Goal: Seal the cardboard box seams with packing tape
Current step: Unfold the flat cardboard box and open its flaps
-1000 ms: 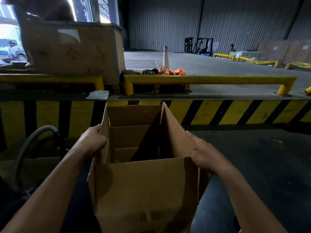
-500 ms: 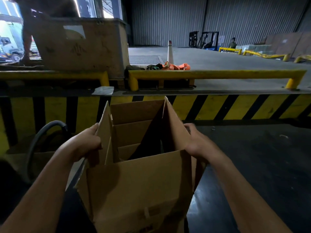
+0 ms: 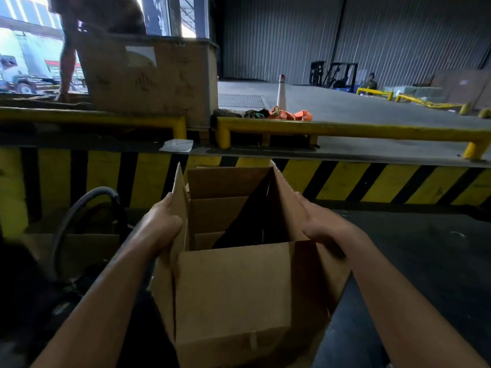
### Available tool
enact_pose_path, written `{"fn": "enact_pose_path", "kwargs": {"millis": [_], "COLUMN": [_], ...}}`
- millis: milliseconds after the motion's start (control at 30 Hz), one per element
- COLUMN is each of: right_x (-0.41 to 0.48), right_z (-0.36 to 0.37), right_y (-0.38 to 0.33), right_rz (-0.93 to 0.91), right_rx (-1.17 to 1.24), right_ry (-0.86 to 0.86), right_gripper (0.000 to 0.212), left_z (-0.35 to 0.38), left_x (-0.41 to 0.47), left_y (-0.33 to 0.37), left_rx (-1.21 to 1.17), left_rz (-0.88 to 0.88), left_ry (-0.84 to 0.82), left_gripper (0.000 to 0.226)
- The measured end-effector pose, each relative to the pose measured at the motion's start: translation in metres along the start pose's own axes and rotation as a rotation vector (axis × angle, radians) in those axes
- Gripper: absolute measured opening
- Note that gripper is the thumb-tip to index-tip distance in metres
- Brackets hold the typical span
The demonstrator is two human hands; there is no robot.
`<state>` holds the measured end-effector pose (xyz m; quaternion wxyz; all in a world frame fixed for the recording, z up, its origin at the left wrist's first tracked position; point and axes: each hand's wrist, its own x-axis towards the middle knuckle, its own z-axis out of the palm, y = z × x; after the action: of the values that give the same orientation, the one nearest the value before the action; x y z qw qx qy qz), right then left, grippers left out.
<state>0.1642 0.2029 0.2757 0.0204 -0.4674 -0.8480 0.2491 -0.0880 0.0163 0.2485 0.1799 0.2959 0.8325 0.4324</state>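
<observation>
Open brown cardboard box: base cut off by the frame's lower edge, right half of the interior lost in black shadow. Left hand: fingertips hidden by the box's left flap, grip can't be judged. Bent-over person upper left: cropped at the top edge. Seated figure beside the dark forklift: too small to read.

Open box lower centre; left hand on its left flap, right hand on right flap. Hose left; striped dock wall behind; crate upper left.
</observation>
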Motion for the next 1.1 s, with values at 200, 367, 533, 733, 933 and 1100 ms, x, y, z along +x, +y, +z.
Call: {"fn": "enact_pose_path", "kwargs": {"millis": [200, 367, 533, 733, 933, 1100], "right_x": [-0.031, -0.045, -0.033, -0.025, -0.022, -0.027], "right_z": [0.0, 0.012, 0.024, 0.028, 0.024, 0.019], "right_y": [0.017, 0.026, 0.019, 0.01, 0.013, 0.022], "right_rz": [0.046, 0.089, 0.091, 0.08, 0.044, -0.012], "right_rx": [0.009, 0.037, 0.023, 0.036, 0.037, 0.08], "right_ry": [0.008, 0.075, 0.129, 0.164, 0.176, 0.093], "right_gripper": [0.095, 0.096, 0.097, 0.095, 0.093, 0.094], "left_z": [0.01, 0.015, 0.012, 0.002, -0.007, -0.015], "left_x": [-0.005, -0.008, -0.005, -0.002, -0.013, -0.038], "left_y": [0.005, 0.003, 0.002, 0.007, 0.004, 0.0], "left_rx": [0.049, 0.137, 0.163, 0.156, 0.15, 0.043], "left_rz": [0.047, 0.087, 0.078, 0.066, 0.073, -0.005], "left_ry": [-0.059, -0.082, -0.065, -0.049, -0.048, -0.207], "left_gripper": [0.08, 0.083, 0.085, 0.083, 0.073, 0.076]}}
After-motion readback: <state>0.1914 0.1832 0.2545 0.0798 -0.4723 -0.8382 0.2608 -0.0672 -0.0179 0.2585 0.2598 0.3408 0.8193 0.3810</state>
